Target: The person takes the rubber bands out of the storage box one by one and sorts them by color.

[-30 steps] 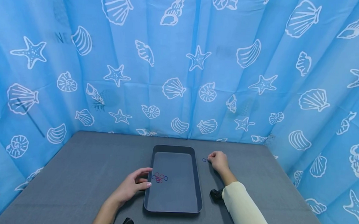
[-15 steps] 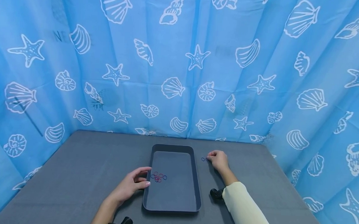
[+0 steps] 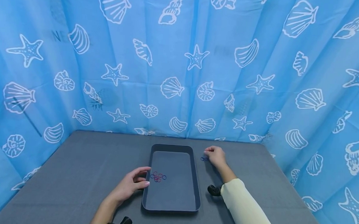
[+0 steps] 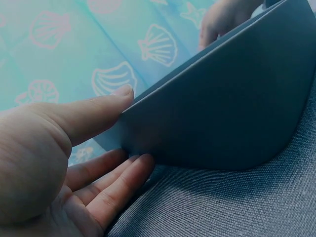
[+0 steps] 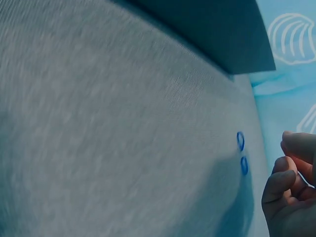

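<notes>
A dark grey rectangular tray (image 3: 197,196) lies on the cloth-covered table. My left hand (image 3: 130,183) touches its left side; in the left wrist view, the thumb (image 4: 106,111) rests at the rim and the other fingers reach the lower outer wall. Inside the tray sit several small red and blue rings (image 3: 157,180), like thin rubber bands. Two blue rings (image 5: 240,141) lie close together on the table, right of the tray. My right hand (image 3: 216,156) hovers just above them, fingers bent loosely, nothing visible between thumb and fingertips.
Grey cloth (image 3: 74,174) covers the table. A blue curtain (image 3: 180,102) printed with shells and starfish hangs behind it and along both sides. A black strap-on camera (image 3: 214,190) juts from the right wrist, over the table.
My right hand has risen from the table and shifted slightly left. The second blue ring, earlier at its fingertips, now lies beside the first. My left hand stays at the tray.
</notes>
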`<state>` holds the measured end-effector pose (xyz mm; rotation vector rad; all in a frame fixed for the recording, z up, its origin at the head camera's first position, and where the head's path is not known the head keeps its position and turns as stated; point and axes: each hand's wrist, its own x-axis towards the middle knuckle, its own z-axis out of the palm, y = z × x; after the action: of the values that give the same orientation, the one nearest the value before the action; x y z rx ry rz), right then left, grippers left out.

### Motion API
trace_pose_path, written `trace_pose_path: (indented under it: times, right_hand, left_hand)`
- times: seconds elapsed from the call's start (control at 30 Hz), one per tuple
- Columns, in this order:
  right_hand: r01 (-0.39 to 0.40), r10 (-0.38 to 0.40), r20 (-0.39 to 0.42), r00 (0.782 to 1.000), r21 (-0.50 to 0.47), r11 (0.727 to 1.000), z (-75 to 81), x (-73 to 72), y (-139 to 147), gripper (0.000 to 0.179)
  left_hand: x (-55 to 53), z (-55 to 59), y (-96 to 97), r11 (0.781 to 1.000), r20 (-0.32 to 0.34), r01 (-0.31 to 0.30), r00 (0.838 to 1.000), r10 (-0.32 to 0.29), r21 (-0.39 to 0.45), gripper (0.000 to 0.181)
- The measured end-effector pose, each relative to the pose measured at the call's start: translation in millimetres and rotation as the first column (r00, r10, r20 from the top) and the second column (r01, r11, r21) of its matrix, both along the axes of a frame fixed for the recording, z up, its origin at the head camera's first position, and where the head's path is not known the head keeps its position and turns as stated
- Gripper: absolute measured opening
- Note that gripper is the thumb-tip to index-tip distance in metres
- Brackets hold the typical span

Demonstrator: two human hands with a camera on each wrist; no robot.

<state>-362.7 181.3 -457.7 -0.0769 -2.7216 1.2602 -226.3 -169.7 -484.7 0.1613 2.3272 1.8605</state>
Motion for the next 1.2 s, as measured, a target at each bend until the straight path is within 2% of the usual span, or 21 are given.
trace_pose_path:
  times: [0.23, 0.4, 0.67, 0.93, 1.07, 1.2]
  right_hand:
    - [-0.026, 0.026, -0.013, 1.000, -0.033, 0.999, 12.4, -1.4, -13.4, 0.014]
    - [-0.028, 0.029, 0.007, 1.000, -0.134, 0.991, 21.9, 0.6, -24.5, 0.016]
    - [-0.054, 0.064, 0.028, 0.998, -0.270, 0.961, 29.2, 3.8, -46.3, 0.015]
    - [-0.144, 0.167, 0.047, 0.985, -0.313, 0.939, 38.2, 10.8, -71.7, 0.017]
    - [-0.197, 0.233, 0.077, 0.969, -0.322, 0.926, 41.4, 16.5, -81.0, 0.019]
    - [-0.274, 0.314, 0.096, 0.945, -0.297, 0.915, 41.8, 22.7, -87.0, 0.020]
  left_hand:
    - [0.2, 2.6, -1.5, 1.000, -0.006, 0.014, 1.000, -0.014, 0.019, 0.050]
    - [0.3, 5.5, -1.5, 1.000, -0.009, 0.007, 1.000, -0.007, 0.021, 0.050]
    - [1.1, 2.2, -0.5, 1.000, -0.006, -0.003, 1.000, 0.003, 0.011, 0.050]
    - [2.5, 3.2, -0.6, 1.000, -0.001, 0.003, 1.000, -0.003, 0.023, 0.051]
    - [1.9, 2.9, -0.7, 1.000, 0.002, 0.007, 1.000, -0.007, 0.021, 0.051]
    - [0.3, 1.1, -1.4, 1.000, 0.005, 0.011, 1.000, -0.011, 0.015, 0.051]
